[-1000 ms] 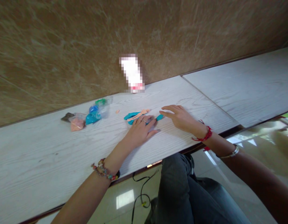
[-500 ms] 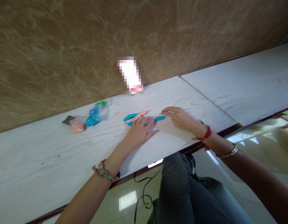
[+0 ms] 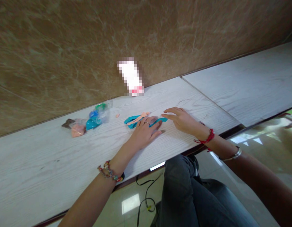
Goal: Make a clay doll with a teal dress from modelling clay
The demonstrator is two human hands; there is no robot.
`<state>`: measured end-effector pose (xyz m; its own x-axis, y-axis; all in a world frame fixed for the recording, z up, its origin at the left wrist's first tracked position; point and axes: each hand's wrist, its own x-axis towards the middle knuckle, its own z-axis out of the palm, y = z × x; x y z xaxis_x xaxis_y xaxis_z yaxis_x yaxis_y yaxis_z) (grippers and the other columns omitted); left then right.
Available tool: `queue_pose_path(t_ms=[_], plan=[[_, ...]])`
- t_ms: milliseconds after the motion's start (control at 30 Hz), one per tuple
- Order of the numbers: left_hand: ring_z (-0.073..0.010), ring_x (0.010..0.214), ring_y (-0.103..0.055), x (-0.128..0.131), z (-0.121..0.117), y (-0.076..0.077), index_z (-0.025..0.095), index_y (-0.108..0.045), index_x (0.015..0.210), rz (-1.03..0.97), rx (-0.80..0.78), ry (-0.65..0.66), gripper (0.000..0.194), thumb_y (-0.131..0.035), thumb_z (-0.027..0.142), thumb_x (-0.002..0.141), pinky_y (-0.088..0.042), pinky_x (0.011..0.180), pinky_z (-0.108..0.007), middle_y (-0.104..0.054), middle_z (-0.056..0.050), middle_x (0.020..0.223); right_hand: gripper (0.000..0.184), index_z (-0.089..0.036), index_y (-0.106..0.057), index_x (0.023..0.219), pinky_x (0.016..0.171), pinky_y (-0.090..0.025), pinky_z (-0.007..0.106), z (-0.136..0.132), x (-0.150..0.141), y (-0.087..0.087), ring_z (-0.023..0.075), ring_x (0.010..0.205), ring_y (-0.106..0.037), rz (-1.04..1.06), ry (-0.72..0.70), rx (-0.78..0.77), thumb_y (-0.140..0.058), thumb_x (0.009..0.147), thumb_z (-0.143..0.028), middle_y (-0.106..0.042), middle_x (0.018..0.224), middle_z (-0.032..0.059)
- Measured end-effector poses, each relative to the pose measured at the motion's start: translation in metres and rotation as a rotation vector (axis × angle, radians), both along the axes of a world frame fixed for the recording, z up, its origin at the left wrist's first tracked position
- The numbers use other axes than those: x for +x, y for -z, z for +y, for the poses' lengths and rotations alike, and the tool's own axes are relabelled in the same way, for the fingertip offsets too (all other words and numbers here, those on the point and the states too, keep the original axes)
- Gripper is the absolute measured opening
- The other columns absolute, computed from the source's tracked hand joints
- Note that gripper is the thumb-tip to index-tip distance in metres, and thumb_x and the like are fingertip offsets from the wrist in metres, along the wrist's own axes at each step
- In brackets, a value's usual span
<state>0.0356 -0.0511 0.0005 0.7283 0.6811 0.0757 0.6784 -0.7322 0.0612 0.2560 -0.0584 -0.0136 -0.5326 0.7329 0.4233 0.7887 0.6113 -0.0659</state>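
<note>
On the pale wood-grain surface lies a flat shape of teal modelling clay (image 3: 130,120) with a peach clay figure (image 3: 137,119) on top of it. My left hand (image 3: 146,131) rests beside and partly over this shape, palm down, fingers stretched and a ring on one. A separate curved strip of teal clay (image 3: 162,120) runs from the left fingers toward the right ones. My right hand (image 3: 181,119) hovers at the strip's right end, fingers extended, its fingertips close to or touching the clay. The left fingers hide part of the teal shape.
Several small plastic bags of clay, among them a peach bag (image 3: 78,130), a teal bag (image 3: 93,123) and a green bag (image 3: 100,106), lie at the left. A small peach piece (image 3: 117,115) is nearby. A blurred-out phone-like object (image 3: 131,77) leans on the brown wall (image 3: 65,56).
My left hand has shifted slightly to the right, and more of the teal strip shows between the hands. My right hand drew back a little, then returned to the strip's end.
</note>
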Motion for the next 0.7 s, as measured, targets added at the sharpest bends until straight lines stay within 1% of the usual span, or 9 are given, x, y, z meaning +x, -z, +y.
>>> queue_pose_path(t_ms=[67,167,267,367,433,533,700], plan=[[-0.0305,0.134,-0.027,0.0004,-0.0008,-0.0011,0.025,-0.050,0.130,0.005,-0.007,-0.009,0.047,-0.034,0.049,0.093,-0.026,0.109,-0.052,-0.041,-0.011,0.138,0.048,-0.021,-0.060,0.119,0.081,-0.040,0.033,-0.0007,-0.0012,-0.0002,0.0199,0.108,-0.052,-0.053,-0.006,0.002,-0.039,0.081,0.000,-0.059,0.124,0.0081],[-0.0303,0.134,-0.027,-0.0006,-0.0014,-0.0020,0.023,-0.049,0.132,0.009,-0.013,-0.003,0.048,-0.034,0.048,0.093,-0.025,0.110,-0.051,-0.041,-0.012,0.138,0.044,-0.021,-0.062,0.116,0.080,-0.039,0.034,-0.0014,-0.0022,-0.0008,0.0214,0.106,-0.053,-0.140,-0.033,-0.023,-0.042,0.081,-0.003,-0.060,0.121,0.0088],[-0.0300,0.133,-0.029,-0.0015,-0.0010,-0.0017,0.023,-0.046,0.134,0.008,0.003,0.016,0.049,-0.034,0.048,0.093,-0.026,0.110,-0.051,-0.041,-0.012,0.138,0.045,-0.022,-0.062,0.116,0.080,-0.039,0.033,-0.0007,-0.0022,-0.0016,0.0203,0.105,-0.053,-0.096,-0.020,-0.051,-0.041,0.081,-0.002,-0.060,0.121,0.0084],[-0.0302,0.133,-0.029,-0.0015,-0.0011,-0.0016,0.024,-0.048,0.132,0.011,0.005,0.010,0.048,-0.034,0.048,0.093,-0.025,0.110,-0.052,-0.040,-0.012,0.139,0.050,-0.023,-0.059,0.121,0.081,-0.039,0.033,0.0006,-0.0027,-0.0016,0.0200,0.108,-0.052,-0.043,0.022,-0.049,-0.039,0.082,0.000,-0.056,0.126,0.0088],[-0.0302,0.134,-0.028,-0.0011,-0.0017,-0.0020,0.024,-0.050,0.130,0.017,-0.004,-0.006,0.046,-0.033,0.047,0.094,-0.025,0.110,-0.051,-0.039,-0.012,0.140,0.050,-0.023,-0.058,0.123,0.082,-0.039,0.035,0.0012,-0.0037,-0.0009,0.0217,0.110,-0.051,-0.081,0.019,-0.045,-0.040,0.082,-0.001,-0.055,0.128,0.0094],[-0.0302,0.134,-0.028,-0.0006,-0.0028,-0.0028,0.024,-0.050,0.130,0.025,-0.009,-0.017,0.046,-0.033,0.047,0.094,-0.025,0.110,-0.050,-0.038,-0.011,0.140,0.047,-0.024,-0.059,0.121,0.083,-0.039,0.036,0.0023,-0.0048,0.0007,0.0228,0.109,-0.052,-0.137,0.004,-0.061,-0.042,0.083,-0.003,-0.057,0.126,0.0091],[-0.0291,0.134,-0.029,-0.0014,-0.0020,-0.0024,0.028,-0.042,0.137,0.025,-0.012,-0.004,0.051,-0.032,0.052,0.093,-0.025,0.110,-0.050,-0.037,-0.009,0.143,0.053,-0.021,-0.055,0.126,0.083,-0.041,0.033,0.0028,-0.0034,0.0023,0.0198,0.109,-0.052,-0.015,0.076,-0.082,-0.036,0.082,0.000,-0.055,0.127,0.0094]])
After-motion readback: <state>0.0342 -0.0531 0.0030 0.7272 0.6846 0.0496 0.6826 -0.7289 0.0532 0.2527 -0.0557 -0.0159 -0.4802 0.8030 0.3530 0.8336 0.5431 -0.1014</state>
